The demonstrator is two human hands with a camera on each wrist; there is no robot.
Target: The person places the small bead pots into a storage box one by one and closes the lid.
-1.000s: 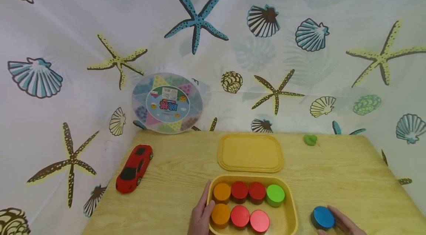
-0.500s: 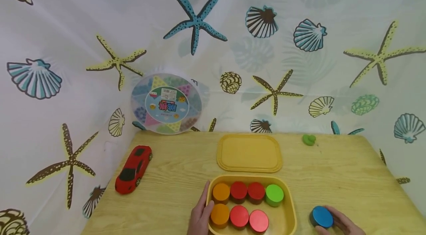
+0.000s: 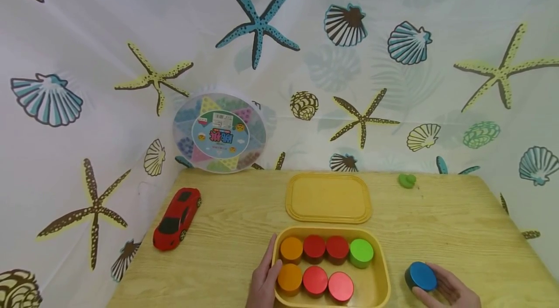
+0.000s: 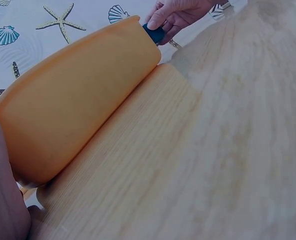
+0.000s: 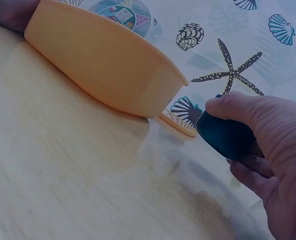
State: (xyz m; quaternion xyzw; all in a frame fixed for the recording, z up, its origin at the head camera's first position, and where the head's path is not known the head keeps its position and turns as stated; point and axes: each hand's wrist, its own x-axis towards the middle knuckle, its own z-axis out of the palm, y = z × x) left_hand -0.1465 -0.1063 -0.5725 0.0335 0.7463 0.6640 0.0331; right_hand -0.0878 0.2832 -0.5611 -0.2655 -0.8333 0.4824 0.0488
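Note:
My right hand (image 3: 454, 292) grips a blue round block (image 3: 421, 276) between thumb and fingers, just right of the yellow box. In the right wrist view the block (image 5: 227, 134) looks raised off the table, with the thumb along its top and fingers underneath. My left hand (image 3: 263, 280) holds the left wall of the yellow box (image 3: 385, 274), its thumb over the rim and fingers outside. Inside the box stand two orange blocks (image 3: 290, 279), several red blocks (image 3: 315, 280) and one green block (image 3: 361, 252). The box's front edge is cut off in the head view.
A yellow lid (image 3: 328, 199) lies flat behind the box. A red toy car (image 3: 177, 219) sits at the left, a small green toy (image 3: 407, 181) at the back right. A round board-game package (image 3: 220, 133) leans on the shell-patterned cloth (image 3: 305, 65).
My right hand has come further into view and moved up slightly with the blue block, which is now tilted. The left hand keeps its hold on the box.

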